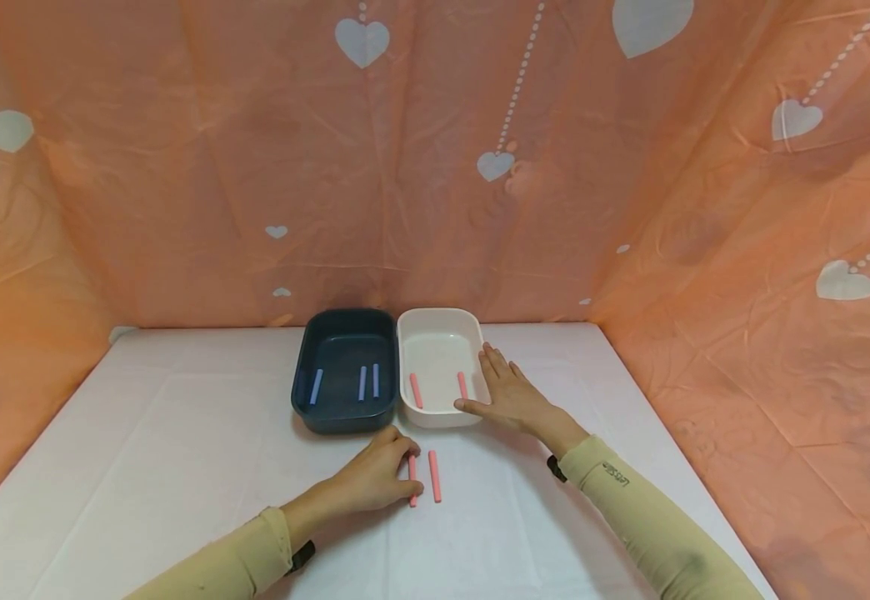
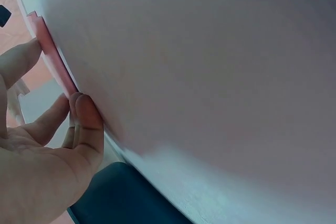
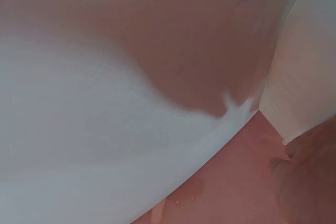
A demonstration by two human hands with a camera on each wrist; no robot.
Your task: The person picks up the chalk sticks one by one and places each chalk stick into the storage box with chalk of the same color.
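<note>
My left hand grips a pink chalk stick on the white cloth, thumb near its close end and fingers near its far end. In the left wrist view the stick spans from thumb to fingertips. A second pink chalk stick lies just right of it. My right hand rests with fingers extended along the right rim of a white dish, thumb at its front corner. Inside that dish lie two pink chalk sticks, one on the left and another beside my thumb.
A dark blue dish stands against the white dish's left side, holding three blue-violet chalk sticks. White cloth covers the table. Orange curtain with pale hearts hangs behind and along both sides.
</note>
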